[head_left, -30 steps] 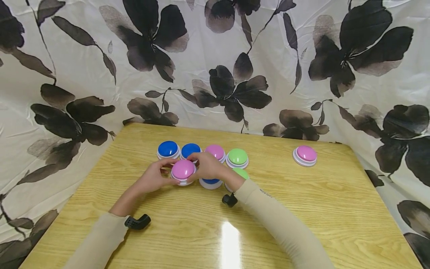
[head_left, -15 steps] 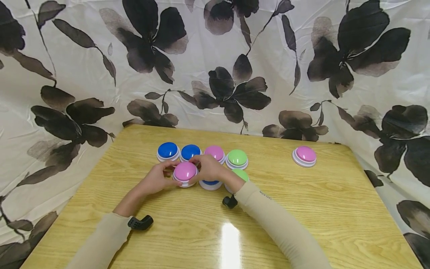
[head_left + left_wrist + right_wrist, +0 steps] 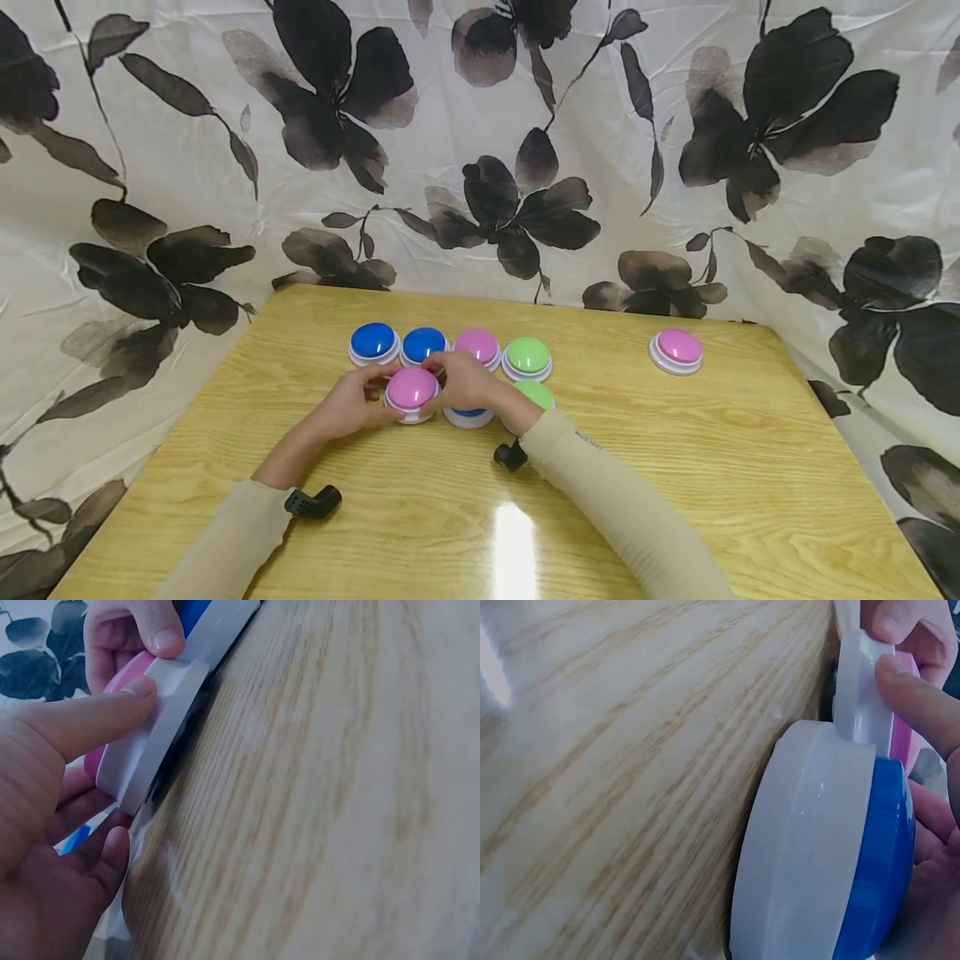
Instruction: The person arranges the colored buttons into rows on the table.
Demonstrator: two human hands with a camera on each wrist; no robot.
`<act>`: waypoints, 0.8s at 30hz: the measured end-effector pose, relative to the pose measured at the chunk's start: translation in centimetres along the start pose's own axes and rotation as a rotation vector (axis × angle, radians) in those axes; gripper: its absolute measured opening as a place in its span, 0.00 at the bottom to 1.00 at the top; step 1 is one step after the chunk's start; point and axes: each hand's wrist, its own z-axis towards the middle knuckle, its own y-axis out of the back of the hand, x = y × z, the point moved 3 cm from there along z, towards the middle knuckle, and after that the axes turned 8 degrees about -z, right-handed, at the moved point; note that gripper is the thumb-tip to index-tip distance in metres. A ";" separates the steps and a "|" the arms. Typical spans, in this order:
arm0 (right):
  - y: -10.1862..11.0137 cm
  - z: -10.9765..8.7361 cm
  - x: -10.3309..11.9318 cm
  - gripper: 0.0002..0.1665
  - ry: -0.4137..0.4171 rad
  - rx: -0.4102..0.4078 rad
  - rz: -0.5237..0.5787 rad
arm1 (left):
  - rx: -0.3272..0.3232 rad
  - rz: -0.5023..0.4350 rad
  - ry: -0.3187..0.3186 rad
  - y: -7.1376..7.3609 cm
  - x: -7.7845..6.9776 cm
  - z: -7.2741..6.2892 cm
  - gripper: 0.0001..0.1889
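Observation:
Both hands hold one pink push button (image 3: 412, 388) with a white round base, low over the table. My left hand (image 3: 348, 404) grips its left side, thumb on the white base (image 3: 150, 712) in the left wrist view. From the other side my right hand (image 3: 468, 383) pinches the rim between thumb and fingers. Right beside it is a blue button (image 3: 877, 855), large in the right wrist view and partly hidden under my right hand in the head view. The base edges of the two buttons meet in the wrist views.
Behind stands a row: a blue button (image 3: 373, 342), another blue button (image 3: 424, 342), a pink button (image 3: 476, 344) and a green button (image 3: 528, 356). A second green button (image 3: 537, 393) is partly behind my right wrist. Another pink button (image 3: 678, 346) sits far right. Floral cloth (image 3: 495, 125) backs the table.
The held pink button has shifted slightly to the right, closer to the front blue button, with both hands still around it. The head view has tilted a little.

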 end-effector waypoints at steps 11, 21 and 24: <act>-0.2 -0.1 0.1 0.43 -0.010 -0.002 -0.005 | 0.001 -0.002 -0.004 0.0 0.2 -0.1 0.37; -0.5 -0.2 0.0 0.41 -0.008 -0.027 -0.017 | -0.009 0.014 0.018 -0.3 0.5 0.0 0.37; -0.5 -0.3 -0.1 0.41 -0.018 -0.040 -0.008 | -0.009 0.018 0.017 -0.4 0.6 -0.1 0.36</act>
